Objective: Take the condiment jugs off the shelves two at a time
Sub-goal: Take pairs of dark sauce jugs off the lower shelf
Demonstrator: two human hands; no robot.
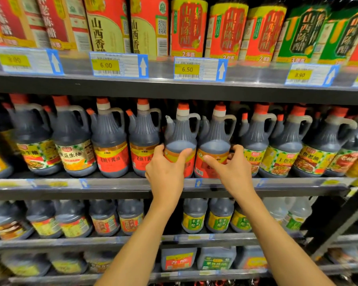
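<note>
Your left hand point(165, 174) wraps one jug point(181, 139); right hand point(234, 172) pinches its neighbour point(214, 141) loosely. Both grips sit low: full jugs may tip forward off the shelf point(112, 187).

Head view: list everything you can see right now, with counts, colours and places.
Held jugs: two, dark with red-orange labels, middle shelf centre; left jug, right jug.
Other handled jugs: about ten in the front row, dark, red caps, same shelf.
Tall bottles: about eleven, red, yellow, green labels, top shelf.
Price tags: four readable, yellow on white, top shelf edge.
Smaller jugs: many, dark, lower shelves.
Left hand: grips left jug.
Right hand: grips right jug.
</note>
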